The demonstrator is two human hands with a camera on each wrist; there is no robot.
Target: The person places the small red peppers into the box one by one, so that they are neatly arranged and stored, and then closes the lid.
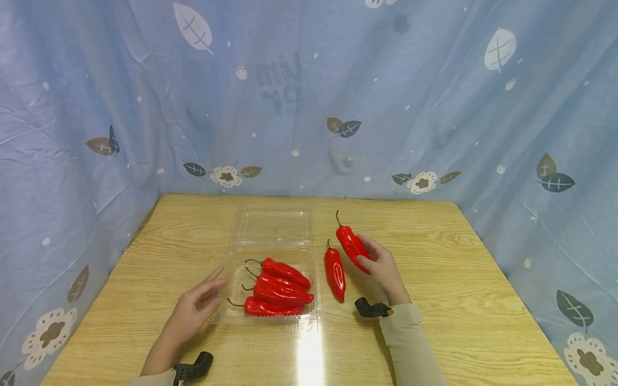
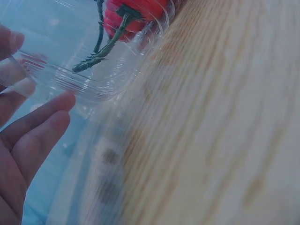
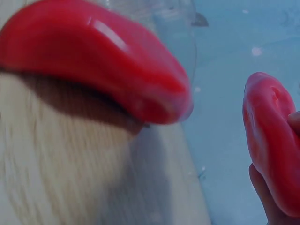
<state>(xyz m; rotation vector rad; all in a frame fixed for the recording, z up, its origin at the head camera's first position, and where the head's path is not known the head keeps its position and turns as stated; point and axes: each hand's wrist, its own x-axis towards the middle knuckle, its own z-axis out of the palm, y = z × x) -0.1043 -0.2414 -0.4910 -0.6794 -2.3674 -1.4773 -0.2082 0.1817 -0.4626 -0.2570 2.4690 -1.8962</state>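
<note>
a pale blue leaf-print curtain (image 1: 299,96) stands behind and to both sides of a wood-grained tabletop (image 1: 458,300). on it sits a clear plastic box (image 1: 317,279), its lid (image 1: 275,225) laid back flat on the far side. the left hand (image 1: 195,311) is at the box's left edge, its fingers apart and loosely bent with nothing gripped; whether they touch the rim i cannot tell. the right hand (image 1: 381,265), well to the right of the box, pinches one red pepper (image 1: 351,244) between thumb and fingers, parted only by the pepper's thickness; whether its tip touches the tabletop is unclear. four more peppers (image 1: 282,292) lie side by side in the box, and a loose pepper (image 1: 335,273) rests on the tabletop between the box and the held one. smallest are the thin stems (image 1: 338,217), the held one's pointing away from the person. the step in hand looks to be handling this single pepper; the next move, i judge, calls for a steady pinch on its slick-looking skin and room past the loose one.
</note>
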